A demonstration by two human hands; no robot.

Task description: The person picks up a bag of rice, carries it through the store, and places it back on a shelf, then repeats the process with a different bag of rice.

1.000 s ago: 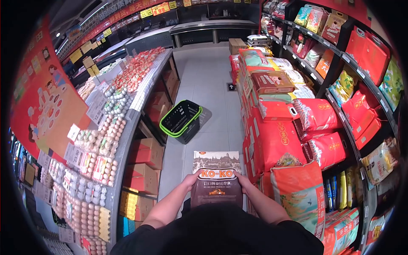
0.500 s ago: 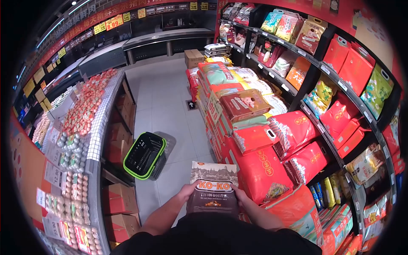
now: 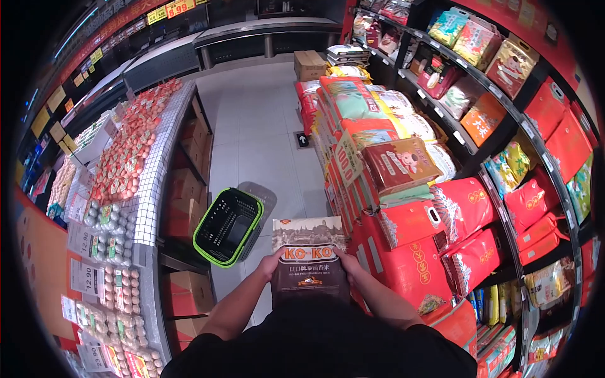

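Observation:
Between my two hands is a brown bag of rice [image 3: 310,268] with a cream top and orange "KO-KO" lettering, held upright in front of my body. My left hand [image 3: 271,264] grips its left edge, fingers partly hidden behind the bag. On the opposite edge my right hand [image 3: 348,264] is closed the same way. A black shopping basket with a bright green rim [image 3: 200,234] stands on the floor ahead and to the left of the bag. Its inside shows black slotted walls.
Along the left runs an egg display [image 3: 146,220] with white grid edging and cartons beneath. To the right, red rice bags [image 3: 413,261] form a stack beside tall black shelves [image 3: 469,142]. A grey tiled aisle [image 3: 252,120] leads to a counter [image 3: 271,28]; a cardboard box [image 3: 309,65] sits near the stack's far end.
The view has turned left and tilted down, so the basket and shelves appear further right. The rice bag is slightly higher and further left in view, still between both hands.

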